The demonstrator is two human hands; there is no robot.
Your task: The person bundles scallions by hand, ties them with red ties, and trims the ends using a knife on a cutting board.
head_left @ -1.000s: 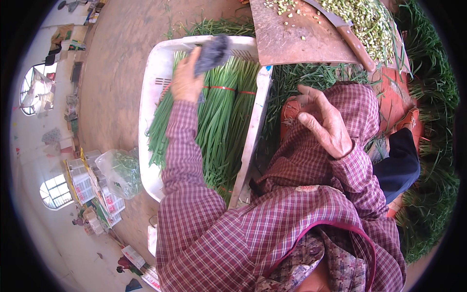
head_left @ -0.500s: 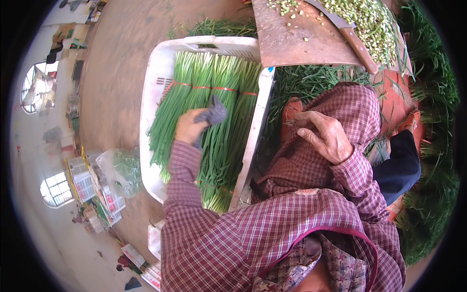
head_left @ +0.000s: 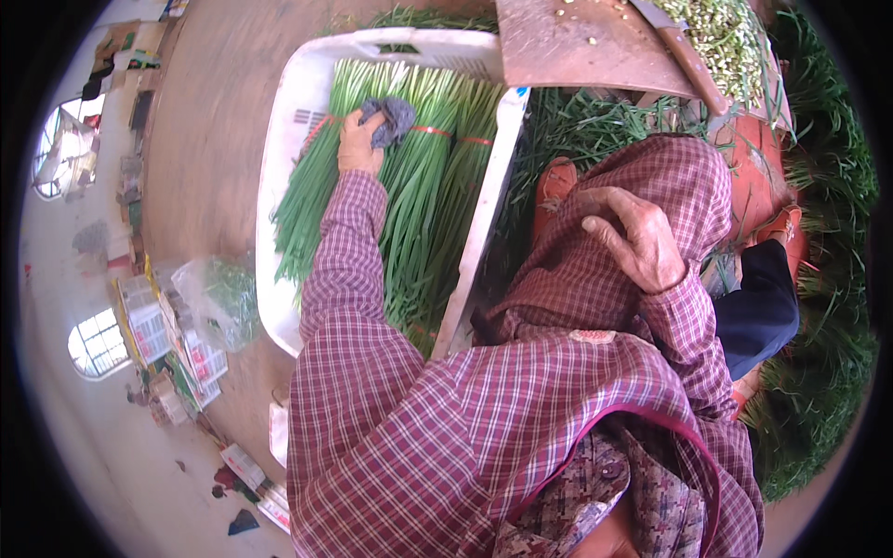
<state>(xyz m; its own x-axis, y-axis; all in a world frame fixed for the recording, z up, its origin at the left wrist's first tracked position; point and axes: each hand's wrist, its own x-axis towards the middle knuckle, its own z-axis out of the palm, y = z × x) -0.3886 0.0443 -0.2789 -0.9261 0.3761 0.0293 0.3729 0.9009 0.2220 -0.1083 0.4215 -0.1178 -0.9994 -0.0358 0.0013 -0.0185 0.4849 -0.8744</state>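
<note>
My left hand (head_left: 357, 144) is closed on a crumpled grey cloth (head_left: 391, 121), over the upper part of the green chives (head_left: 419, 200). The chives lie in bundles tied with red bands, pale stem ends toward the far side, inside a white plastic crate (head_left: 493, 186). The cloth seems to touch the bundles near their bands. My right hand (head_left: 644, 244) rests on my checked-cloth-covered knee, holding nothing, its fingers loosely bent and the thumb apart.
At the far right a wooden board (head_left: 577, 46) carries a knife (head_left: 693, 70) with a wooden handle and chopped stem pieces (head_left: 730, 42). Loose greens (head_left: 595, 121) lie under it, more chives (head_left: 819, 372) along the right. A plastic bag of greens (head_left: 223, 298) stands left of the crate.
My left hand has moved with the grey cloth toward the far end of the chives, up to the red bands. My right hand stays on my knee. The whole view has shifted slightly.
</note>
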